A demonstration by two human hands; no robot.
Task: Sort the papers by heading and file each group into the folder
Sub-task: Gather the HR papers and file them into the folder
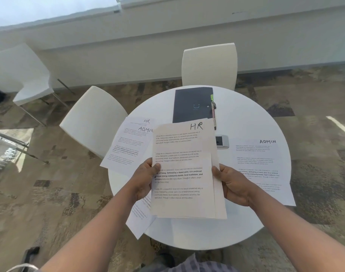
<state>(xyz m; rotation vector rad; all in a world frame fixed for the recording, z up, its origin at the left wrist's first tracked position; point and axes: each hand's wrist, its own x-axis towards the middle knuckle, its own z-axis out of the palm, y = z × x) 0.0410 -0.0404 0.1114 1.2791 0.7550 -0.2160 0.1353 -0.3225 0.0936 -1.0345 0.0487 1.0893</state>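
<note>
Head view, looking down on a round white tabletop (246, 118): both hands hold one small stack of HR papers (184, 173) up over its near half. How many sheets the stack has cannot be told — a few edges fan out on its right side. Its top sheet is white with four printed paragraphs, the third partly bold, and "HR" handwritten at the upper right. The left hand (144, 178) pinches the stack's left edge, thumb on the front; the right hand (234, 185) grips the right edge the same way.

Three other paper groups lie on the tabletop: overlapping sheets on the left (128, 146) headed "HR" and "ADMIN", an ADMIN sheet (264, 165) on the right, and some sheets at the near left edge (138, 218), partly hidden under the held stack. One dark folder (192, 105) — closed, with coloured tabs on its right edge — lies at the far side. One phone (222, 141) lies just right of the held stack. Three white chairs (209, 63) stand around.
</note>
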